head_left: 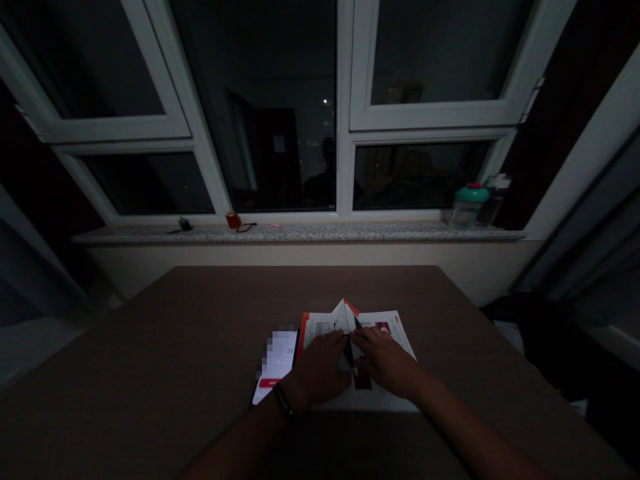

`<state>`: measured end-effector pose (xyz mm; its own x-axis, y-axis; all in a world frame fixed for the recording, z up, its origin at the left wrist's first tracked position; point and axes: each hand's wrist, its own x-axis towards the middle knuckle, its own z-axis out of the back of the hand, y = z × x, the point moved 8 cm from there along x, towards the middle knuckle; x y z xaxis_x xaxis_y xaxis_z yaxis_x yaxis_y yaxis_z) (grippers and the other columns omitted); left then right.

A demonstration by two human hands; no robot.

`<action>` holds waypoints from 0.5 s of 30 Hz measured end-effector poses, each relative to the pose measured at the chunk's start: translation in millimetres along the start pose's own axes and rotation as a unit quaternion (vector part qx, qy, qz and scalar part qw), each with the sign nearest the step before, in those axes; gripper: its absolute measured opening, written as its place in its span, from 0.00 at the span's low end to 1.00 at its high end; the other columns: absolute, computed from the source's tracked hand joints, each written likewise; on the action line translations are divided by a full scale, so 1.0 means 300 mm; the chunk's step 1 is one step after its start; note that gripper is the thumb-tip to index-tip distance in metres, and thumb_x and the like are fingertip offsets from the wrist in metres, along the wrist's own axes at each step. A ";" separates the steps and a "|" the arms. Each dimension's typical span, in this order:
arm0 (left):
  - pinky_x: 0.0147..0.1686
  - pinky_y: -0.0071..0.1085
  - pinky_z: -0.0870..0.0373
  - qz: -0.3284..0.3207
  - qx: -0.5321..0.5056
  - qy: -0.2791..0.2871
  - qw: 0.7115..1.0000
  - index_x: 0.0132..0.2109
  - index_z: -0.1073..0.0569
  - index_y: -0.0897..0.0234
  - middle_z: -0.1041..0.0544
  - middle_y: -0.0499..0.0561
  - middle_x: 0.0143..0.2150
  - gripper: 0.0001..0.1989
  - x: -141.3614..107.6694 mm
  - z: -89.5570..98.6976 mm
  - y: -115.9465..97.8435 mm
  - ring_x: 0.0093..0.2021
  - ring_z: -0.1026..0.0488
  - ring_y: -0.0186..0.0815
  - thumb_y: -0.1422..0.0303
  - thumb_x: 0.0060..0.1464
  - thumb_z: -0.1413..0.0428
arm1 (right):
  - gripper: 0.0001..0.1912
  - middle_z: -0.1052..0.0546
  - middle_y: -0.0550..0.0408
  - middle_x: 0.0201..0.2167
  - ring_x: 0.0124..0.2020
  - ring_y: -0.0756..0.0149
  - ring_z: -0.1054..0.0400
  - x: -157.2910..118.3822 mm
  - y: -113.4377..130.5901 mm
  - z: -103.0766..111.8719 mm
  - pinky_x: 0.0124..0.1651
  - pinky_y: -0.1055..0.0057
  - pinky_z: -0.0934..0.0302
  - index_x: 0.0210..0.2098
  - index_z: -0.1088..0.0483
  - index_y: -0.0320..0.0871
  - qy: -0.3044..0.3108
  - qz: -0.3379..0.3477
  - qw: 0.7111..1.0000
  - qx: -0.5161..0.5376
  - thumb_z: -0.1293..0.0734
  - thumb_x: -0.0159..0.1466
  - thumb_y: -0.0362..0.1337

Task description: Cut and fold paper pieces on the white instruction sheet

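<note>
The lower folds of a white, pointed piece of folded paper (343, 315) disappear beneath two hands in a dimly lit room, and its full shape cannot be made out. Its tip points toward the far edge of the tabletop (210, 347), a little nearer the far right corner than the far left. Below it lie printed pages (340, 401) with orange along their left side, partly covered by the hands and too dark to read; whether they are loose or bound is unclear. The tabletop's near edge falls outside the frame, as do both upper arms.

The left hand (324, 368), a dark band (283, 402) at its wrist, lies with fingers extended and close together, tips on the folded paper. The right hand (386, 357) comes in from the opposite side, its fingers gathered and tips near those of the left, also touching the paper. The finger pads are hidden, so whether either hand pinches the paper cannot be told.

A lit phone (280, 357), its screen partly pixelated, rests just beside the pages, toward the tabletop's left edge.
</note>
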<state>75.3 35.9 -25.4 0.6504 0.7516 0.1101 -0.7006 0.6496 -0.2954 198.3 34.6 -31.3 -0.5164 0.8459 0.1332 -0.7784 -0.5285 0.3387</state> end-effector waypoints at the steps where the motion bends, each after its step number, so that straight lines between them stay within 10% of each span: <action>1: 0.65 0.46 0.41 -0.004 0.004 -0.005 1.000 0.65 0.37 0.69 0.36 0.63 0.66 0.33 0.002 0.004 0.000 0.66 0.39 0.50 0.66 0.54 0.40 | 0.27 0.33 0.45 0.60 0.60 0.50 0.41 0.002 0.001 0.003 0.64 0.51 0.50 0.66 0.40 0.45 -0.003 0.006 1.000 0.000 0.38 0.68 0.38; 7: 0.55 0.41 0.33 -0.014 0.037 0.008 0.999 0.48 0.25 0.65 0.23 0.56 0.49 0.11 0.036 0.013 0.005 0.51 0.27 0.43 0.73 0.65 0.51 | 0.16 0.26 0.48 0.47 0.49 0.55 0.36 0.017 0.009 0.019 0.55 0.57 0.43 0.54 0.27 0.48 -0.027 0.025 0.999 0.019 0.41 0.72 0.35; 15: 0.47 0.35 0.32 0.032 0.030 -0.028 0.999 0.40 0.25 0.64 0.23 0.52 0.42 0.08 0.069 0.001 0.064 0.45 0.27 0.40 0.74 0.65 0.48 | 0.15 0.25 0.49 0.41 0.45 0.58 0.35 0.034 0.000 0.019 0.48 0.64 0.41 0.45 0.22 0.46 -0.086 0.018 0.993 0.082 0.41 0.69 0.30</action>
<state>75.1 64.1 -28.4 0.5876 0.7958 0.1463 -0.7574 0.6046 -0.2468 195.0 43.6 -24.4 -0.4625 0.8342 0.3002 -0.6848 -0.5512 0.4767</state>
